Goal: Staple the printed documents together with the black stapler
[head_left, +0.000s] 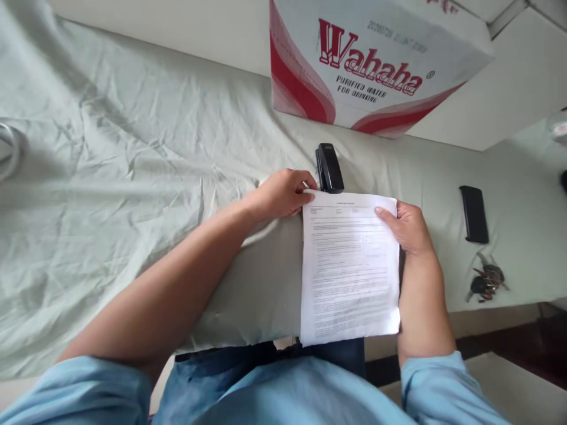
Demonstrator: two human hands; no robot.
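Note:
Printed paper sheets point(349, 265) lie between my hands, their lower part reaching past the table's near edge over my lap. My left hand point(287, 192) pinches the top left corner, its thumb on the printed face. At the upper right, my right hand point(407, 227) grips the side edge with the thumb on top and the fingers hidden behind. A black stapler point(330, 168) rests on the cloth just beyond the papers' top edge, close to my left fingertips.
A large Wahaha water carton point(354, 65) stands at the back. To the right lie a black phone point(473, 213) and a bunch of keys point(488, 282). Pale green wrinkled cloth point(133, 177) covers the table. A round whitish object point(9, 150) is cut off at the left edge.

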